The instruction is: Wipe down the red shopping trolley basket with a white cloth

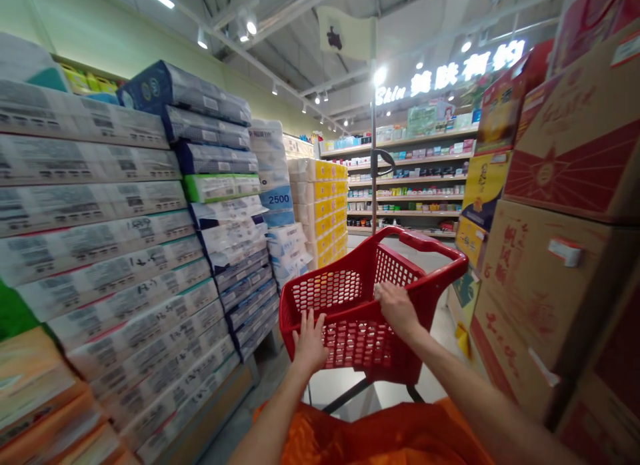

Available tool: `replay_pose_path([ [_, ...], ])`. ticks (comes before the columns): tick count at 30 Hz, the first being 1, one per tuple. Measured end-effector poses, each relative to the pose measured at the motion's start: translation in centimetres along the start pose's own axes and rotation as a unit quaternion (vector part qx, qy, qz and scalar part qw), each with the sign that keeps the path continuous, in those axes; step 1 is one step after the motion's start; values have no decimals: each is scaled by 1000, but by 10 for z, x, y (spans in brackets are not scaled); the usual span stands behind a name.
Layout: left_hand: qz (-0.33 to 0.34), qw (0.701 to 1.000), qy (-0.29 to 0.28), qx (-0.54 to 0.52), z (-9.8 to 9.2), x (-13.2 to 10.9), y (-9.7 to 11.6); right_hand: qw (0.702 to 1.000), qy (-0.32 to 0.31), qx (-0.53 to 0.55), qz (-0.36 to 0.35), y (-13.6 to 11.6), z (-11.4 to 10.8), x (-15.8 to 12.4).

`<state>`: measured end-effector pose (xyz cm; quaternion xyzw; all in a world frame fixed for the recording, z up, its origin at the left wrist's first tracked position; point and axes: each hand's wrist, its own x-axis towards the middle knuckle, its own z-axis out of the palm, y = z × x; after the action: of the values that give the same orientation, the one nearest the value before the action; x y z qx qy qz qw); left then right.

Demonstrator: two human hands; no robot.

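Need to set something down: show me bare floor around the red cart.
Bare floor shows right of the red cart, toward the cardboard boxes, and in a strip on its left, beside the wrapped packs. Those stacks crowd both sides; the left hand and right hand are at the cart's near rim.

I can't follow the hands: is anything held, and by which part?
The red cart, by its near rim: the right hand curls over it; the left hand lies open against it.

Head-worn view, looking forward and down — hands (311, 345) and red cart (355, 312) close below, shelves (410, 213) far ahead
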<state>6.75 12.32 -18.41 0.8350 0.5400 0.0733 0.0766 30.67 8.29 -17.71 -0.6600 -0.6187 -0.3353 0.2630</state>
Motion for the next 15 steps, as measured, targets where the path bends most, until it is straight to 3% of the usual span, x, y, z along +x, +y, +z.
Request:
replay_pose_path([
  [2,1,1000,-10,-1,-2,-1,0,998,-10,30,-54,-33,13,-6],
  [4,6,1000,-21,-1,-7,-2,-2,994,-15,50,-94,-45,18,-8],
  [6,9,1000,-29,0,-11,-3,-7,995,-11,43,-88,-28,13,-7],
  [9,-41,999,-2,19,-11,-4,-18,1000,24,3,-10,16,-2,-2],
  [11,-78,996,30,39,-7,-6,-24,999,39,-8,29,21,-4,-1],
  [13,-76,995,46,50,-2,-9,-29,999,29,11,24,-8,5,-3],
  [15,-53,996,46,51,1,-12,-32,999,2,50,-17,-54,20,-5],
])
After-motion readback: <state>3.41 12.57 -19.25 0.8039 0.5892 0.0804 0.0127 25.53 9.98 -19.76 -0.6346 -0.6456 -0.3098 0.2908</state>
